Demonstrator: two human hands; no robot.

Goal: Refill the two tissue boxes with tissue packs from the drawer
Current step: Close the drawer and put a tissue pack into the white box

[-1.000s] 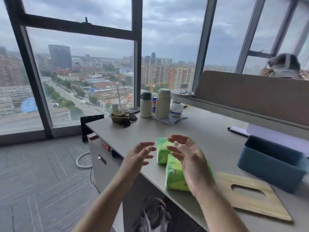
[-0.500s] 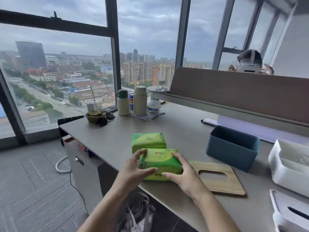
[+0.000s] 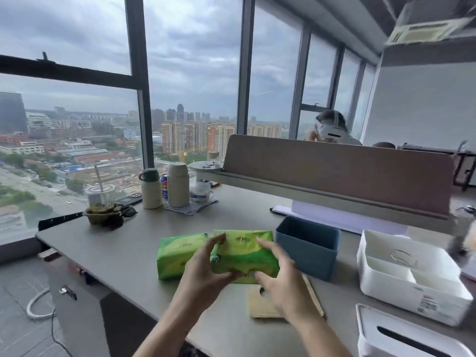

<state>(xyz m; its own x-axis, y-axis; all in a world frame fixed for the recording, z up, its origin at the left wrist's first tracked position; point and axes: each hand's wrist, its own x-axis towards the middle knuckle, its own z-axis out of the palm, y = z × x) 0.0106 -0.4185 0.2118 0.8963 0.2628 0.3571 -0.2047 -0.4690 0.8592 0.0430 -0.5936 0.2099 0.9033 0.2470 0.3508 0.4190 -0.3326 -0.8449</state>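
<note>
Both hands hold one green tissue pack [image 3: 243,249] lifted above the desk: my left hand [image 3: 203,271] grips its left end, my right hand [image 3: 280,282] its right end. A second green tissue pack [image 3: 177,253] lies on the desk just left of it. The blue tissue box [image 3: 307,244] stands lidless right of the held pack. Its wooden lid [image 3: 262,305] lies flat under my right hand. A white tissue box [image 3: 409,276] sits lidless at the right, with its white slotted lid [image 3: 407,338] in front of it.
At the back of the grey desk [image 3: 116,253] stand two flasks [image 3: 164,189], a can, a drink cup [image 3: 100,197] and sunglasses. A brown divider panel [image 3: 334,173] runs along the far side, with a person behind it. A drawer unit sits under the desk's left end.
My hands went from hovering over the packs to gripping the nearer pack and lifting it rightward toward the blue box. The view swung right, and the white box and lid came into sight.
</note>
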